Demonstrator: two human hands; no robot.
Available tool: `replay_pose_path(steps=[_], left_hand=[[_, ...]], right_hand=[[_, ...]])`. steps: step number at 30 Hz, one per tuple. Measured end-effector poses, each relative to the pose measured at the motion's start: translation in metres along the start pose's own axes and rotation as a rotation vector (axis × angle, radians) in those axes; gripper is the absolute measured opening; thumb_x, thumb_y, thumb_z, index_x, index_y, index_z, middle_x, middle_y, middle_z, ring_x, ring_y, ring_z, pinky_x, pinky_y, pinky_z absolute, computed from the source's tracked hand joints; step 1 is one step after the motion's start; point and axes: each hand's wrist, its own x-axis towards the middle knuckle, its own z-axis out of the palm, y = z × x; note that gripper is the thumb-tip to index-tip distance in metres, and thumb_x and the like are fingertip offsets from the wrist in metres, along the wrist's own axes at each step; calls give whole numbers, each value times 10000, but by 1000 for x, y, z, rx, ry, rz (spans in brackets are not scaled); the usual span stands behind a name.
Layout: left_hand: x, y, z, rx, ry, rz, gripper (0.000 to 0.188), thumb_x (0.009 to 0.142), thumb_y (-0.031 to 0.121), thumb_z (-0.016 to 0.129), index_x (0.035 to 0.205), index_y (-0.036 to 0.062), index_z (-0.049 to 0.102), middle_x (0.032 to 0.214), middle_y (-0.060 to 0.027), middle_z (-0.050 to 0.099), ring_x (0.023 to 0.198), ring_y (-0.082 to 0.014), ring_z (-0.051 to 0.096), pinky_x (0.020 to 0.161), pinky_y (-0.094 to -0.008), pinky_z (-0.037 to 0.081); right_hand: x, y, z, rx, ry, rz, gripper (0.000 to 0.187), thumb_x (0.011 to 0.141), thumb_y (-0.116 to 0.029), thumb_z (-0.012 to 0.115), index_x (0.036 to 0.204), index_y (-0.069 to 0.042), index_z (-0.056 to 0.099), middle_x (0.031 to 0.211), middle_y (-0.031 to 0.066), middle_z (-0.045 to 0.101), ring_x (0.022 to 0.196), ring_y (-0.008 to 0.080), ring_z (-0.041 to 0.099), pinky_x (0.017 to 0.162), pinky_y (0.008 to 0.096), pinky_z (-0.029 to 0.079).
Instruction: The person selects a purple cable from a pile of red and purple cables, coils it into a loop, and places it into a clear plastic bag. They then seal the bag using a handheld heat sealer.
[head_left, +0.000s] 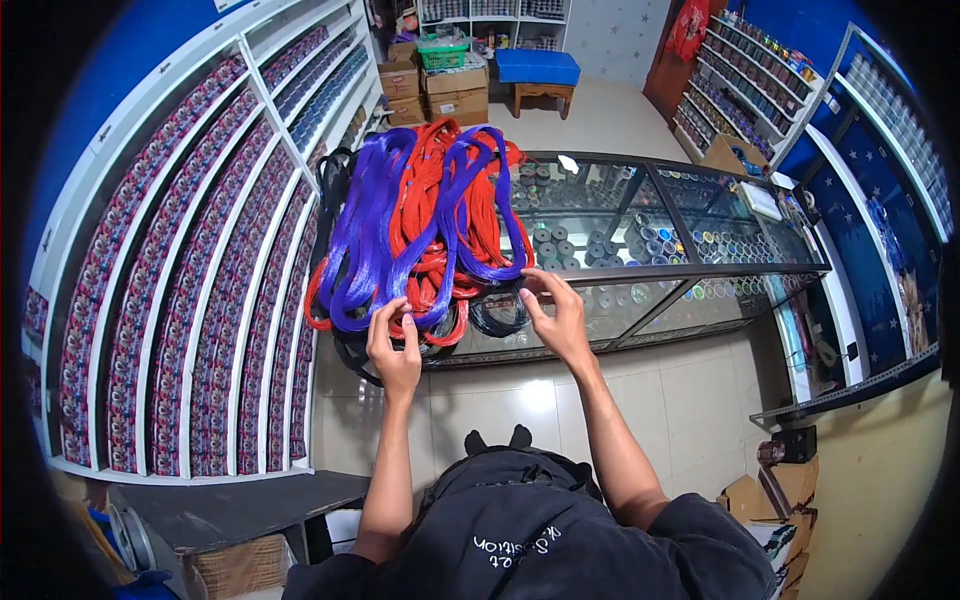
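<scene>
A big heap of glossy thread skeins lies over the left end of a glass display counter (pixel 610 270). Purple skeins (pixel 352 235) form long loops on top of red skeins (pixel 480 215), with black skeins (pixel 500 312) beneath at the near edge. My left hand (pixel 394 345) is at the near end of the purple loops, its fingers curved and thumb apart, fingertips against the strands. To the right, my right hand (pixel 556 315) reaches the right bend of a purple loop with its index fingertip, its thumb held away. Neither hand visibly grips a strand.
Tall white shelves (pixel 245 250) packed with patterned goods line the left side. Spools fill the glass counter. Behind it are cardboard boxes (pixel 457 100), a green basket (pixel 443 52) and a blue-topped stool (pixel 538 70). A dark bench (pixel 230 510) stands at the near left.
</scene>
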Motion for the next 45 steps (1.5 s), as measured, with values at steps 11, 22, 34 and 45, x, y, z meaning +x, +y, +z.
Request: replay_pose_path(steps=[11, 22, 34, 45], left_hand=[[20, 1, -1, 53, -4, 65, 214, 891, -28, 504, 1088, -42, 585, 1022, -100, 593, 946, -175, 604, 864, -296, 470], [54, -17, 17, 44, 23, 56, 207, 842, -27, 538, 1038, -25, 606, 953, -122, 612, 880, -230, 621, 804, -331, 477], [102, -92, 62, 281, -206, 86, 328, 768, 71, 652, 1086, 14, 591, 1042, -168, 571, 1001, -327, 553, 892, -407, 441], [122, -148, 80, 474, -393, 56, 365, 731, 125, 701, 1064, 22, 594, 1042, -172, 566, 1016, -351, 547, 896, -427, 442]], right_hand=[[16, -7, 2, -3, 55, -60, 268, 830, -57, 641, 1096, -27, 626, 928, 127, 645, 801, 215, 644, 744, 316, 506], [46, 8, 23, -12, 38, -69, 256, 818, -71, 654, 1069, -29, 634, 921, 126, 652, 776, 209, 643, 732, 321, 514], [109, 55, 86, -66, 23, -141, 206, 783, -62, 659, 983, -18, 648, 890, 145, 639, 755, 275, 642, 698, 354, 519], [141, 86, 140, -280, -104, -42, 256, 709, -127, 735, 892, 40, 675, 888, 210, 642, 848, 364, 639, 782, 428, 509]])
